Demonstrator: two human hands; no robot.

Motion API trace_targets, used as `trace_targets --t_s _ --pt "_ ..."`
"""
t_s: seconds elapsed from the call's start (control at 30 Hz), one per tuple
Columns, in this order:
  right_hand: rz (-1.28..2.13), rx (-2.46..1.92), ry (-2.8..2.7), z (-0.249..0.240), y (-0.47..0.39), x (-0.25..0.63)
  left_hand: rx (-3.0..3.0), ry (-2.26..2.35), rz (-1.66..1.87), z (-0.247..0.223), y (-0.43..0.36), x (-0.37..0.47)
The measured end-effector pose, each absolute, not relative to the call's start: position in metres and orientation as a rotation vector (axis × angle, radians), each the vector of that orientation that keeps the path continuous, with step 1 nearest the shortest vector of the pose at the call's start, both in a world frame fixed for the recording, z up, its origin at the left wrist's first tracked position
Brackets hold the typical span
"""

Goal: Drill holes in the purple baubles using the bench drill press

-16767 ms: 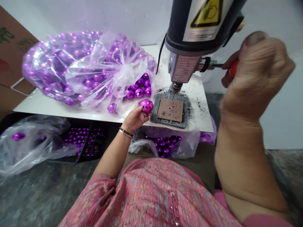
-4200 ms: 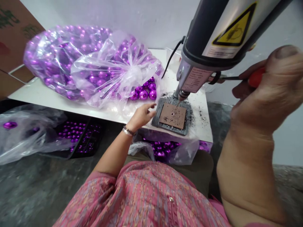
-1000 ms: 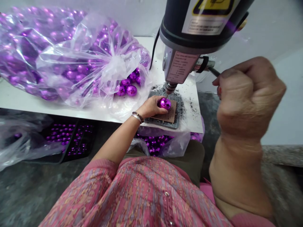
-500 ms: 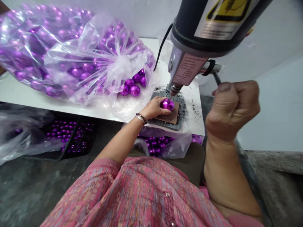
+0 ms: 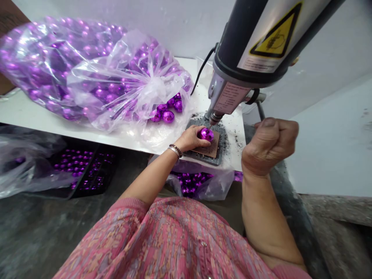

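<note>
A shiny purple faceted ball (image 5: 206, 134) sits on a brown board (image 5: 214, 149) laid over the grey base (image 5: 222, 144) of a drill press (image 5: 225, 91). My left hand (image 5: 192, 139) grips the ball from the left, fingers and thumb around it. Right above the ball is the drill chuck (image 5: 215, 117), its thin bit at the ball's top; whether it has entered cannot be made out. On the right, my right hand (image 5: 269, 143) is closed around the end of the feed lever (image 5: 260, 110), whose tip the fingers hide.
A large clear bag (image 5: 95, 77) of purple balls lies on the white table (image 5: 128, 141), with several loose balls (image 5: 167, 116) by its mouth. Dark shavings surround the base. Below stand a black crate (image 5: 77, 190) and another bag (image 5: 216, 186) with balls. A black cord (image 5: 200, 73) runs behind.
My right hand has moved left and slightly down with the lever. My left hand still holds the ball under the bit. The whole view has shifted a little.
</note>
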State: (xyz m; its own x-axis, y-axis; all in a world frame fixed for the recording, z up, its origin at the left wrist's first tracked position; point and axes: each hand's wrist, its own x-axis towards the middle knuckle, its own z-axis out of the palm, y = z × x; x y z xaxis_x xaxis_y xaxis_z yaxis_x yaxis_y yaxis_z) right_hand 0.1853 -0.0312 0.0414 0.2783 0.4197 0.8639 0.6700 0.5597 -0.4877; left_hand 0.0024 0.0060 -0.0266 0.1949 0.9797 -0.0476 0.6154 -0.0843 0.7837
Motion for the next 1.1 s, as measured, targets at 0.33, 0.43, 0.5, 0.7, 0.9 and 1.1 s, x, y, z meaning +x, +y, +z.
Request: trace_targets --t_s 0.33,0.43,0.5,0.7,0.9,1.1 --pt "-0.148 -0.960 -1.346 0.055 -0.031 0.181 1.777 1.481 0.693 -0.028 0.005 0.003" --pt "-0.118 -0.993 -1.351 0.096 -0.025 0.183 1.826 1.462 0.702 -0.026 0.001 0.000" --pt "-0.013 -1.023 -1.377 0.119 -0.019 0.184 1.853 1.438 0.742 -0.024 -0.008 -0.005" --pt "0.103 -1.029 -1.366 0.132 -0.005 0.186 1.956 1.254 0.736 -0.020 -0.055 -0.029" --pt "0.130 -1.019 -1.274 0.127 -0.006 0.182 1.945 1.091 0.519 -0.030 -0.088 -0.040" --pt "0.147 -1.117 -1.273 0.126 -0.012 0.181 1.796 1.246 0.601 -0.029 -0.088 -0.054"
